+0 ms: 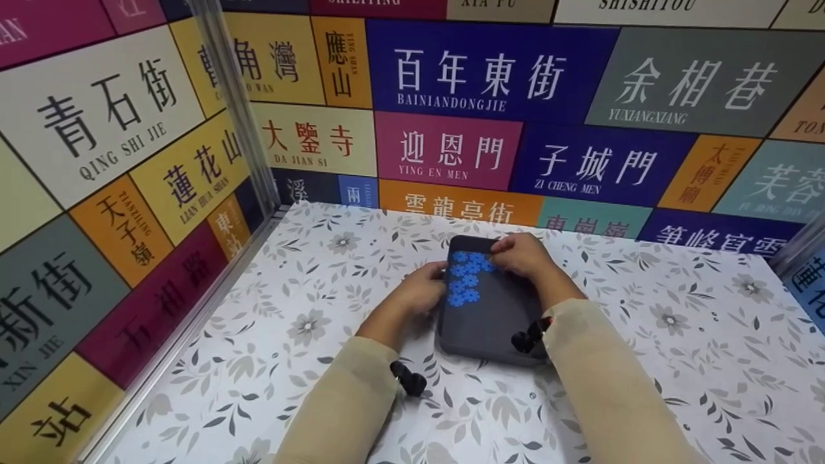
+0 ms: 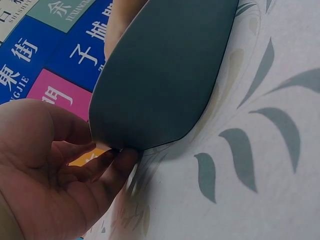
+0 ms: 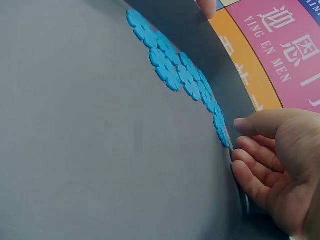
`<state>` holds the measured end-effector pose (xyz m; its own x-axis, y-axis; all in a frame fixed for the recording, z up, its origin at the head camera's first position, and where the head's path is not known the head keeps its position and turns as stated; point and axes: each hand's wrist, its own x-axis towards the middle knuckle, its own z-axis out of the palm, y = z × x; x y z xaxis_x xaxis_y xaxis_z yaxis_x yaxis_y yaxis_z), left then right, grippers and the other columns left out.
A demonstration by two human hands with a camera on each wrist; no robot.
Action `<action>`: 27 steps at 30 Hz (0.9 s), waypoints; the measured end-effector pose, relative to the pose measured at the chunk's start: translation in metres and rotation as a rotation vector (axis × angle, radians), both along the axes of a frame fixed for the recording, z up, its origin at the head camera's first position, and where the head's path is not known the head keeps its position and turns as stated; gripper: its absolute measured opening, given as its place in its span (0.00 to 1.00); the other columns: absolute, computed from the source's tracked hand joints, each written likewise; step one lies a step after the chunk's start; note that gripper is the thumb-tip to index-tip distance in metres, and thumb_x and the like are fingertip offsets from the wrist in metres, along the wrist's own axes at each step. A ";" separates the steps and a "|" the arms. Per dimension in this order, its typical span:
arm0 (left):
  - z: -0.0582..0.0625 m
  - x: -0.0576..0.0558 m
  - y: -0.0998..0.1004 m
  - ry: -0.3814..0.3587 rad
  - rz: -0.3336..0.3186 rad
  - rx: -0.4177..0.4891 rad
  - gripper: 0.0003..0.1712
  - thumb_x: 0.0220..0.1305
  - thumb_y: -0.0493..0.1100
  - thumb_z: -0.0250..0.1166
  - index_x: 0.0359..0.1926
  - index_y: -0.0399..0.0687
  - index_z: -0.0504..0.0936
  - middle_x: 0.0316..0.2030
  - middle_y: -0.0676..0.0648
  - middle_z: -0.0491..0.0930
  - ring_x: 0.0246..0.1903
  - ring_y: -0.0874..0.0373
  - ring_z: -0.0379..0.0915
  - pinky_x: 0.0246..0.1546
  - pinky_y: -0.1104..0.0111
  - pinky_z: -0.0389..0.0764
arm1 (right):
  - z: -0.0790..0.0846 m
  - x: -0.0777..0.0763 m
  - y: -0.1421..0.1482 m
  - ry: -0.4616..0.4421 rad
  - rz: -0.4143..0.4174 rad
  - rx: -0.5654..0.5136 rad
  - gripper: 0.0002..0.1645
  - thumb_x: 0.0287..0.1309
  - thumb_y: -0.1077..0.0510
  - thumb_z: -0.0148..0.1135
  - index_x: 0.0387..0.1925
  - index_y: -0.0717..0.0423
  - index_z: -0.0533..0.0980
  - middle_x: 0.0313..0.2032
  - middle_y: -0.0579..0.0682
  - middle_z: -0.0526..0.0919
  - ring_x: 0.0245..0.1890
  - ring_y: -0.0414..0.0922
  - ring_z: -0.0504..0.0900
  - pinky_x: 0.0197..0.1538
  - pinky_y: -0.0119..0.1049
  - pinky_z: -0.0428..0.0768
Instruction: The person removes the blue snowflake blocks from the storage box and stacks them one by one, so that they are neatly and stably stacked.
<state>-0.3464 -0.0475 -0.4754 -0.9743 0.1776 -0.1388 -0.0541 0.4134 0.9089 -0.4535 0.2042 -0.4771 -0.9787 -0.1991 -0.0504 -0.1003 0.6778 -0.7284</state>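
Note:
A dark grey, rounded tray stands in front of me, holding several blue flower-shaped plastic pieces. These lie flat, side by side, in its far left part; the right wrist view shows the flower pieces running along the inside wall. My left hand grips the left edge of the tray. In the left wrist view, its thumb and fingertips meet the tray's outer wall near the bottom. At the far right, my right hand holds the rim between thumb and curled fingers.
A white tablecloth with grey leaves and flowers covers the table. Walls of coloured panels with Chinese lettering rise behind it and at the left. A small black device sits at my left wrist, another black device at my right.

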 end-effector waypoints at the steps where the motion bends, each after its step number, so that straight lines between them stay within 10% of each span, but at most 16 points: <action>1: 0.000 0.000 0.000 0.000 0.000 -0.002 0.37 0.70 0.37 0.56 0.80 0.48 0.68 0.74 0.40 0.75 0.67 0.46 0.73 0.70 0.53 0.75 | 0.000 0.000 0.000 0.005 0.008 0.008 0.22 0.57 0.56 0.76 0.52 0.60 0.86 0.44 0.55 0.91 0.31 0.39 0.84 0.37 0.32 0.81; 10: -0.001 -0.002 0.001 0.004 -0.005 0.015 0.36 0.71 0.37 0.56 0.80 0.46 0.68 0.74 0.39 0.75 0.71 0.45 0.72 0.75 0.53 0.72 | -0.001 0.001 -0.001 -0.017 0.076 0.045 0.28 0.55 0.61 0.76 0.60 0.59 0.85 0.58 0.59 0.90 0.58 0.54 0.86 0.57 0.42 0.83; 27: -0.004 -0.003 0.002 0.022 -0.002 0.023 0.36 0.71 0.36 0.58 0.79 0.45 0.69 0.73 0.39 0.76 0.74 0.44 0.71 0.78 0.52 0.68 | 0.004 0.007 -0.002 0.032 0.099 0.185 0.25 0.57 0.58 0.78 0.57 0.59 0.87 0.56 0.61 0.90 0.58 0.58 0.86 0.63 0.55 0.84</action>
<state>-0.3493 -0.0456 -0.4790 -0.9766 0.1828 -0.1132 -0.0330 0.3925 0.9191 -0.4468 0.2019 -0.4733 -0.9565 -0.2847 -0.0638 -0.1945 0.7852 -0.5879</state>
